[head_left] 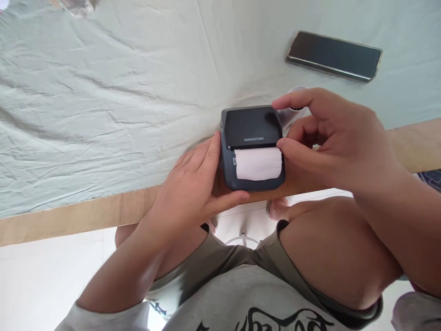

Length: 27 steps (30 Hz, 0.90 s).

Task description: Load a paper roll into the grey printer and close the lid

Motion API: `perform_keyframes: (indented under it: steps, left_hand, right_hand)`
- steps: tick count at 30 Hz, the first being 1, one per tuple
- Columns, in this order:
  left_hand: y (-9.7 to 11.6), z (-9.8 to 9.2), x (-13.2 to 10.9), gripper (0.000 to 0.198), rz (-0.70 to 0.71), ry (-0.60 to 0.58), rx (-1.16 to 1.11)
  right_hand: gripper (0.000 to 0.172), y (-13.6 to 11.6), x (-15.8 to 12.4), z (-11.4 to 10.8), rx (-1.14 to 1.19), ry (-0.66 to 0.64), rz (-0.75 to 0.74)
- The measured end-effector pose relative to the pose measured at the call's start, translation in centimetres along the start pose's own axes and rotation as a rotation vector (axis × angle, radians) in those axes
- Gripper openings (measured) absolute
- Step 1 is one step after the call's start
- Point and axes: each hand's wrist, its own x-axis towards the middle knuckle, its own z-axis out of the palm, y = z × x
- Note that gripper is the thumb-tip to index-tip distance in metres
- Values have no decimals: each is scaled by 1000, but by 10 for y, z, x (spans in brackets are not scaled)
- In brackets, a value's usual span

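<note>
Honestly, the printer [253, 126] sat at the tabletop's [103, 216] near edge, probably light, stiff, slick, best held by its sides; left hand [193, 177] rested open along it, right hand [339, 131], fingers parted, touched its right side.

One smartphone [334, 56], dark glass screen uppermost in a pale-rimmed case, lying flat and slightly aslant towards the far right of a pale grey-green tablecloth [103, 92], the cloth heavily wrinkled at left and marked by one straight crease near the middle. One tabletop [103, 211], light brown, its bare near edge showing below the cloth; one transparent object [77, 7], cut off by the upper left border, kind unclear. Below, a white floor [44, 266] with thin joint lines; at the right border, a dark blue patterned item [432, 178], partly shown.
</note>
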Motion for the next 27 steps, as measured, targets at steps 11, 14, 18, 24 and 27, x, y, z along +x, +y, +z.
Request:
perform_keyframes:
  steps: [11, 14, 18, 24, 27]
  left_hand:
    - [-6, 6, -3, 113, 27, 16, 40]
    - [-6, 7, -3, 113, 50, 34, 47]
    - [-4, 6, -3, 113, 69, 40, 45]
    - [-5, 5, -4, 108, 102, 55, 65]
    - [-6, 7, -4, 110, 118, 66, 88]
  right_hand:
    - [26, -16, 15, 11, -57, 294, -119]
    - [17, -17, 21, 11, -204, 291, -154]
    - [21, -16, 34, 12, -524, 66, -199]
    - [13, -25, 58, 4, -736, -207, -231]
    - [2, -35, 71, 2, -831, -383, -166]
